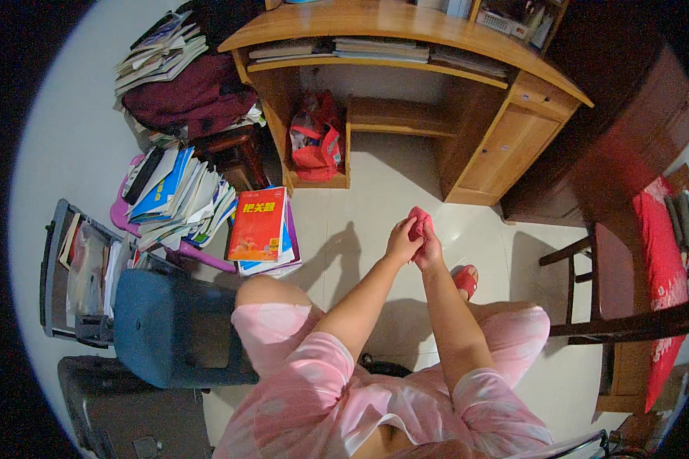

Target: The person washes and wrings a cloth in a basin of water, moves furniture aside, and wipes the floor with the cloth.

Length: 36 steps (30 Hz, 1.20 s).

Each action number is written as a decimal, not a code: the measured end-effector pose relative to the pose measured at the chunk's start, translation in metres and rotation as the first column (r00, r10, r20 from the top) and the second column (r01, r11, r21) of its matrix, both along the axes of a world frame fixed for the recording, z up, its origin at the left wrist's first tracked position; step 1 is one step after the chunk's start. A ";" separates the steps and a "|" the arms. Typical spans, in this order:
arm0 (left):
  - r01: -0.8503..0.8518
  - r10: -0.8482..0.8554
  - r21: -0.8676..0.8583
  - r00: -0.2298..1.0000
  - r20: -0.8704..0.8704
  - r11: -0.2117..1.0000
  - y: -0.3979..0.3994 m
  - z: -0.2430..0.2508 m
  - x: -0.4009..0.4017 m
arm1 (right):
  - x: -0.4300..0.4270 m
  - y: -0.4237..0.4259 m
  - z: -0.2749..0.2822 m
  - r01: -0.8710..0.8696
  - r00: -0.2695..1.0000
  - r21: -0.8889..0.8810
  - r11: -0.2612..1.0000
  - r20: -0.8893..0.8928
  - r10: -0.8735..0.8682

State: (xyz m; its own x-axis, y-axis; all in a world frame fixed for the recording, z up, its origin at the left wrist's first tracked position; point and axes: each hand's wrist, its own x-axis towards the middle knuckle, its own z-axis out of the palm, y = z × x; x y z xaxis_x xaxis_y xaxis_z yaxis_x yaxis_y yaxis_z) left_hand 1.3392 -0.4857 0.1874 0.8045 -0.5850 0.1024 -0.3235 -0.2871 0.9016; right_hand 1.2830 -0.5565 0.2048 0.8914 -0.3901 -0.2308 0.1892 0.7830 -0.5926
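Both arms reach forward over the tiled floor, and the hands meet around a small, crumpled pink-red item that looks like cloth (pixel 418 220). My left hand (pixel 402 241) has its fingers against the item's left side. On the right, my right hand (pixel 429 245) cups it from below, its thumb up along the item. The item's top end sticks out beyond the fingertips, and the rest is hidden between the hands. A red slipper (pixel 465 281) on a foot shows just below and right of the hands.
Ahead stands a wooden desk (pixel 367 20) with a red bag (pixel 316 152) in its lower shelf. To the left are a red book (pixel 257 224) on a pile, stacked papers (pixel 178 195) and a blue chair (pixel 149 327). A dark wooden chair (pixel 620 275) stands at right.
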 end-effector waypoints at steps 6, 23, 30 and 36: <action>-0.126 0.139 0.098 0.981 -0.137 0.987 0.014 -0.082 0.041 | 0.022 -0.057 -0.091 0.033 0.999 0.039 0.999 0.010 -0.034; -0.378 0.203 0.515 0.909 0.363 0.769 0.059 -0.218 0.090 | 0.009 -0.210 -0.256 -0.801 0.529 -0.550 -0.237 -0.466 -0.709; -0.431 0.195 0.566 0.882 0.430 0.703 0.063 -0.230 0.108 | 0.074 -0.206 -0.277 -0.701 0.626 -0.609 -0.371 -0.277 -0.729; -0.494 0.167 0.639 0.849 0.502 0.590 0.065 -0.241 0.109 | 0.145 -0.215 -0.274 -0.618 0.679 -0.639 -0.458 -0.140 -0.721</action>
